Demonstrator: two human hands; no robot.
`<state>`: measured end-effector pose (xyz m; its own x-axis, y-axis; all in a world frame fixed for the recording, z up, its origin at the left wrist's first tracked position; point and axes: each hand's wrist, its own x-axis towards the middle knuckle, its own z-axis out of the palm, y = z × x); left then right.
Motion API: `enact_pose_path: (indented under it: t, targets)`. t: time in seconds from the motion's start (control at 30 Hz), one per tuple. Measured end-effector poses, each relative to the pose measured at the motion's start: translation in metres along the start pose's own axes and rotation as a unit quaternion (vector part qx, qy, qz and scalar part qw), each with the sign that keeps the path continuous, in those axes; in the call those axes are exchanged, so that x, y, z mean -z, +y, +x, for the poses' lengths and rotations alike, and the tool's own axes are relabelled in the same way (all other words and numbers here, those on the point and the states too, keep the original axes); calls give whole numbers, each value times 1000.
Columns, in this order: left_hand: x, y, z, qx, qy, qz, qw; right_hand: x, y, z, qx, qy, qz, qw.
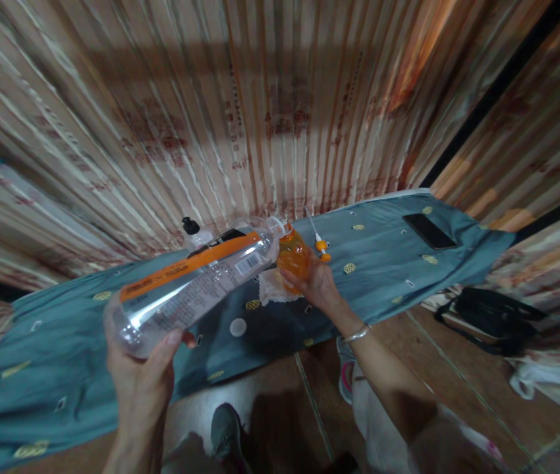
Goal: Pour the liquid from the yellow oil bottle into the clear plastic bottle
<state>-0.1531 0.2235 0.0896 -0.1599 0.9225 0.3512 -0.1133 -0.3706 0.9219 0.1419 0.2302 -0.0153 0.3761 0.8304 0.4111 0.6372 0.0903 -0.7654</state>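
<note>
My left hand (144,368) is wrapped round the base of a large clear plastic bottle (196,289) with an orange-striped label. The bottle lies tilted, its neck meeting the mouth of a small orange bottle (294,258). Around that orange bottle my right hand (317,283) is closed. An orange-and-white pump top (321,247) with a thin tube rests on the cloth just beyond my right hand. Below the large bottle lies a round white cap (238,327). Part of a white cloth (280,289) shows under the orange bottle. Any liquid passing between the bottles cannot be made out.
A teal patterned cloth (369,283) covers the long bench. A pump bottle with a black top (191,227) stands behind the large bottle. At the right end lies a black phone (429,231). A black bag (492,319) sits on the floor; striped curtains (260,118) hang behind.
</note>
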Motion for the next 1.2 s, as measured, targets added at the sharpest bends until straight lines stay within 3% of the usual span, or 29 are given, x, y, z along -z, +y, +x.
enact_pose_path:
  t: [1.2]
  targets:
    - [2, -2, 0, 0, 0, 5, 1000, 5, -6, 0, -7, -12, 11, 1000]
